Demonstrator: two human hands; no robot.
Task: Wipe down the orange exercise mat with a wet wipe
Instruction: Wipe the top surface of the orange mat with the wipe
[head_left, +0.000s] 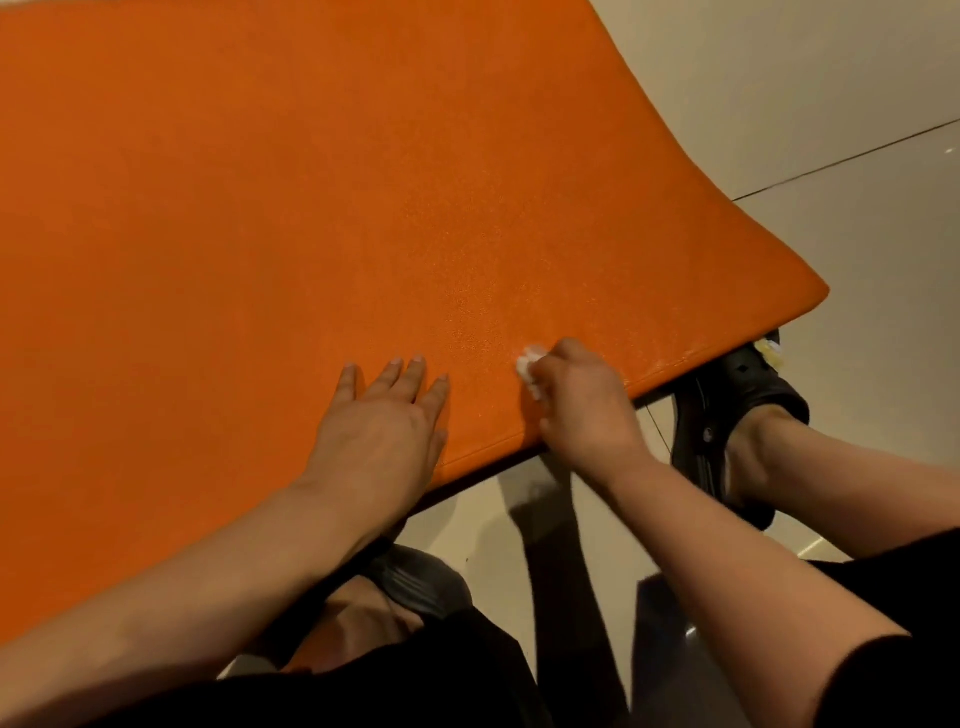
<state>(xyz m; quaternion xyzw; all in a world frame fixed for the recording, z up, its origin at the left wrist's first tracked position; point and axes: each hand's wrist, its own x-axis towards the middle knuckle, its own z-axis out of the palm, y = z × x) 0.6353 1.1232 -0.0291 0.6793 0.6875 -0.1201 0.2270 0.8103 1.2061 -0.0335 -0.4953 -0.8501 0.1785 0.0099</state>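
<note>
The orange exercise mat (291, 208) fills most of the view, lying flat on a pale tiled floor. My left hand (382, 426) rests flat on the mat near its front edge, fingers straight and spread. To its right, my right hand (579, 397) grips a small crumpled white wet wipe (527, 366) and presses it on the mat close to the front right corner. Only a bit of the wipe shows past my fingers. A faint wet sheen lies on the mat near the right edge.
Pale floor tiles (857, 249) lie to the right of the mat and in front of it. My right foot in a black clog (737, 410) sits just off the mat's front right corner. My left foot in a dark sandal (410, 582) is below the front edge.
</note>
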